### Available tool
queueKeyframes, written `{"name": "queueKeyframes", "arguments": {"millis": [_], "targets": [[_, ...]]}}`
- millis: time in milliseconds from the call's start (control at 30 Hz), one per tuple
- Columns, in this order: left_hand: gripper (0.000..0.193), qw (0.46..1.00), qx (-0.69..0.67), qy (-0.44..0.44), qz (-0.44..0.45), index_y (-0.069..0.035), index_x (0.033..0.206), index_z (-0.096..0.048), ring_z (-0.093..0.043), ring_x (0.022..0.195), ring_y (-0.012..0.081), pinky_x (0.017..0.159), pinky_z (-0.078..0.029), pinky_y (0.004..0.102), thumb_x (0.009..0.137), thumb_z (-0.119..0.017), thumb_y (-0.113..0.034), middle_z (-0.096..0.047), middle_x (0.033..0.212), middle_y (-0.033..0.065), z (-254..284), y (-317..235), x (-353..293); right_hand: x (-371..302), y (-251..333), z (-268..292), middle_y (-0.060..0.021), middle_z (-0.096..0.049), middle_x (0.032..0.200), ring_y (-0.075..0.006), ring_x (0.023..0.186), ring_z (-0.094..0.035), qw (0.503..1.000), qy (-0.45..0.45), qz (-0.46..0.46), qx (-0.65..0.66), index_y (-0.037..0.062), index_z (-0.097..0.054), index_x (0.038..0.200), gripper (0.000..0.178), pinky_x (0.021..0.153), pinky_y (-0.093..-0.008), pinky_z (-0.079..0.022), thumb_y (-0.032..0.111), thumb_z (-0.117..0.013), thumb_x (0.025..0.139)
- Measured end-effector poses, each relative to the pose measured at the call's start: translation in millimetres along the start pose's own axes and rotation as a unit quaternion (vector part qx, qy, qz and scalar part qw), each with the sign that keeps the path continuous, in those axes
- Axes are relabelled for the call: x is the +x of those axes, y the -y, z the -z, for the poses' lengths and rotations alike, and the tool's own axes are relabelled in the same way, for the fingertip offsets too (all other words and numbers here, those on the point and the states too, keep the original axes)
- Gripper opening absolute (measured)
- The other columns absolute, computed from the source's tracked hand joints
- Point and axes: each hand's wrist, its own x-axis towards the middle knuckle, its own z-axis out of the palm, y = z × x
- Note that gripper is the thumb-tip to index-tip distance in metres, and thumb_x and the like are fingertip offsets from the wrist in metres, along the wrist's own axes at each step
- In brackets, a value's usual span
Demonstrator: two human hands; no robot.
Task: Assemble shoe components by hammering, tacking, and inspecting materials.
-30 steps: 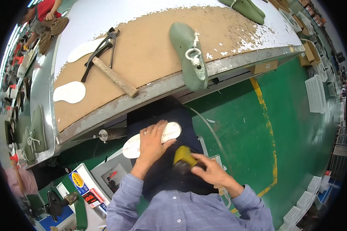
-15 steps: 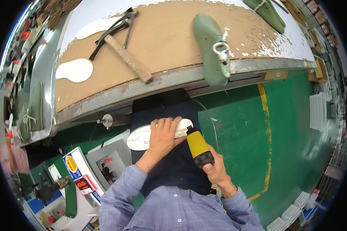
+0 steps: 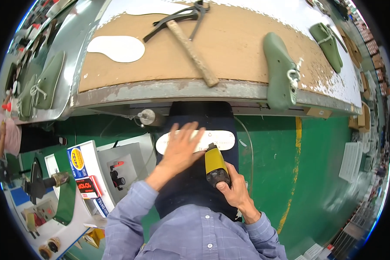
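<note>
The white insole (image 3: 195,141) is long, flat and round-ended, dotted with small marks, and lies across the dark apron (image 3: 195,182) on the person's lap. The left hand (image 3: 180,147) presses on it, fingers spread flat, an open grip that clasps nothing. The right hand (image 3: 234,190) has its grip closed around a yellow-and-black power tool (image 3: 215,165) (its nose touches the insole's near edge, just beside the left hand). Beyond, on the counter (image 3: 177,89), lie a hammer (image 3: 190,45) and a green shoe last (image 3: 278,71).
</note>
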Motion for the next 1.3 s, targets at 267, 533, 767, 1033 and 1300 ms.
{"name": "queueKeyframes", "arguments": {"millis": [267, 533, 767, 1033, 1300], "targets": [[0.075, 0.960, -0.252, -0.090, 0.085, -0.007, 0.137, -0.042, -0.038, 0.131, 0.0356, 0.110, -0.033, 0.0454, 0.073, -0.078, -0.017, -0.039, 0.144, 0.0156, -0.3, 43.5, -68.8, 34.4, 19.2, -31.5, -0.0267, -0.065, 0.103, -0.0412, 0.098, -0.065, 0.990, 0.128, 0.040, -0.032, -0.0058, -0.041, 0.131, 0.082, 0.084, -0.0410, -0.051, 0.058, -0.060, 0.084], [0.086, 0.930, -0.338, -0.139, 0.044, -0.006, 0.137, -0.038, -0.036, 0.132, 0.0373, 0.110, -0.034, 0.0442, 0.063, -0.079, 0.002, -0.039, 0.142, 0.0173, -9.3, 47.1, -66.9, 39.2, 16.0, -42.1, -0.0212, -0.066, 0.094, -0.0359, 0.089, -0.068, 0.988, 0.145, 0.026, -0.047, -0.0033, -0.046, 0.127, 0.080, 0.077, -0.0387, -0.051, 0.062, -0.058, 0.082], [0.086, 0.981, -0.169, -0.084, 0.050, -0.002, 0.136, -0.041, -0.044, 0.122, 0.0364, 0.104, -0.035, 0.0500, 0.062, -0.082, -0.019, -0.045, 0.132, 0.0208, 15.1, 36.7, -48.4, 8.3, 30.5, 3.0, -0.0263, -0.065, 0.103, -0.0437, 0.094, -0.064, 0.948, 0.235, 0.020, -0.214, -0.0017, -0.047, 0.129, 0.075, 0.082, -0.0442, -0.050, 0.046, -0.071, 0.077], [0.094, 0.952, -0.304, -0.014, -0.043, -0.017, 0.145, -0.032, -0.053, 0.105, 0.0323, 0.086, -0.042, 0.0402, 0.062, -0.076, -0.021, -0.051, 0.114, 0.0166, -11.8, -45.2, 47.7, -20.2, -5.2, -37.8, -0.0225, -0.052, 0.131, -0.0431, 0.119, -0.049, 0.943, 0.114, 0.012, -0.313, 0.0078, -0.053, 0.130, 0.054, 0.100, -0.0471, -0.040, 0.023, -0.071, 0.081], [0.038, 0.570, -0.532, -0.625, 0.029, -0.001, 0.118, -0.053, -0.062, 0.092, 0.0178, 0.079, -0.054, 0.0289, 0.083, -0.069, -0.004, -0.061, 0.105, 0.0090, 212.0, 60.0, -41.3, -18.1, -32.2, -35.9, -0.0259, -0.058, 0.122, -0.0438, 0.110, -0.056, 0.957, 0.113, 0.046, -0.265, 0.0062, -0.050, 0.132, 0.052, 0.094, -0.0486, -0.044, 0.030, -0.065, 0.088]]}}
